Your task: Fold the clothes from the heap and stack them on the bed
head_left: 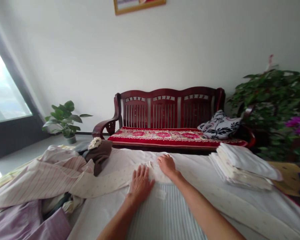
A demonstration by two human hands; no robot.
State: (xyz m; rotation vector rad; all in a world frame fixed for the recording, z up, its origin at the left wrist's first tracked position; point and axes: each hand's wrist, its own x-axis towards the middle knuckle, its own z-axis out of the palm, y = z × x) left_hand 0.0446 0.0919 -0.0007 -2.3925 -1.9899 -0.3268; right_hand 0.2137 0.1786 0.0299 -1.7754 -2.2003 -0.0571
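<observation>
A long-sleeved shirt lies spread on the white-covered table, with a pale blue ribbed body and cream dotted sleeves stretched out to both sides. My left hand rests flat on the cream upper part, left of the neckline, fingers extended. At the top right of the neckline, my right hand has its fingers curled down on the cream cloth, closed on it. A small whitish patch shows on the ribbed front. The fingertips of my right hand are partly hidden.
Rumpled clothes, among them a pink striped garment and a lilac one, heap at the left. A folded white stack sits at the right. Beyond the table stands a wooden bench with a patterned cushion. Potted plants flank it.
</observation>
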